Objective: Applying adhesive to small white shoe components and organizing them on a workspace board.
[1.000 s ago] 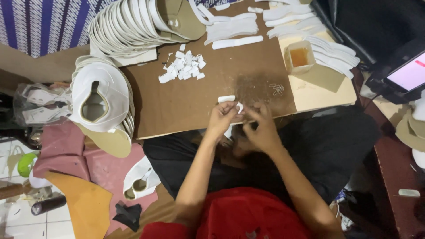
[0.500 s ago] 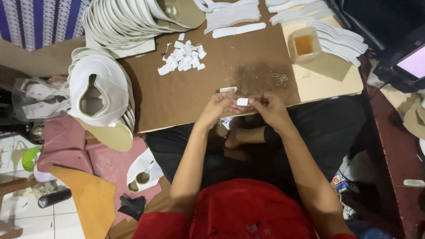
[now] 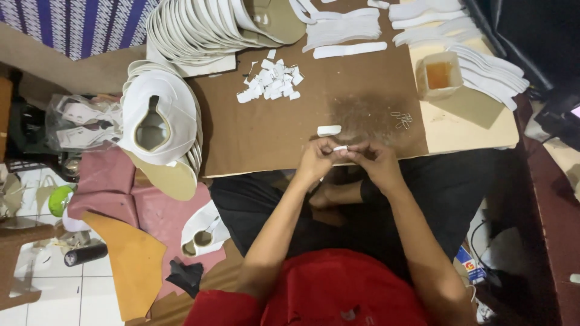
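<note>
Both my hands meet at the near edge of a brown work board. My left hand and my right hand pinch a small white strip piece between their fingertips. Just beyond them on the board lies another small white piece. A heap of several small white tabs sits farther back on the board. A few metal clips lie to the right on a darker stained patch.
A small open box with orange glue stands at the back right. White shoe-upper cutouts are stacked at left, more fanned at the back. White strips lie at the top. Pink and tan sheets cover the floor at left.
My hands shifted slightly left along the board's edge while working the small white piece. The view moved down a little; the white piece on the board stays put.
</note>
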